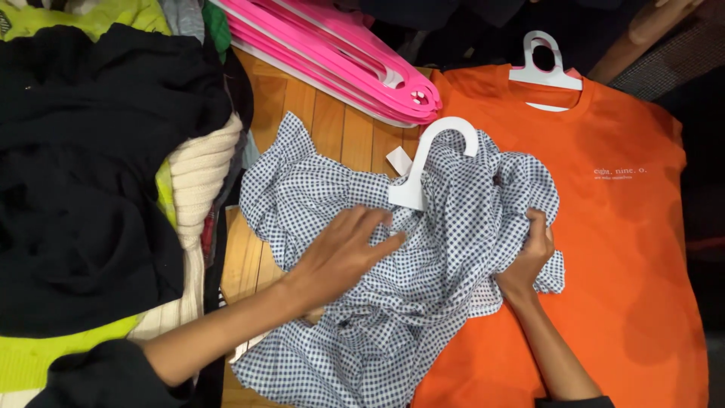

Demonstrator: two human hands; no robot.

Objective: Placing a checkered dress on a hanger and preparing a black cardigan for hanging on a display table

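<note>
Checked crumpled shirt (423, 272): left hand (343, 253) flat, fingers spread; right hand (532, 253) clutching bunched fabric edge.

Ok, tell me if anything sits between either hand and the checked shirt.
Nothing visible does. The left hand lies flat on the checked shirt, just below the white hanger, and the right hand grips a bunch of its cloth at the edge over the orange T-shirt.

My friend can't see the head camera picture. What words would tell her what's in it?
Two bare hands work a crumpled blue-and-white checked shirt with a white hanger on it: the left hand presses flat on it, the right hand grips its edge. An orange T-shirt on a hanger lies beside it, pink hangers above and heaped clothes to the left.
</note>
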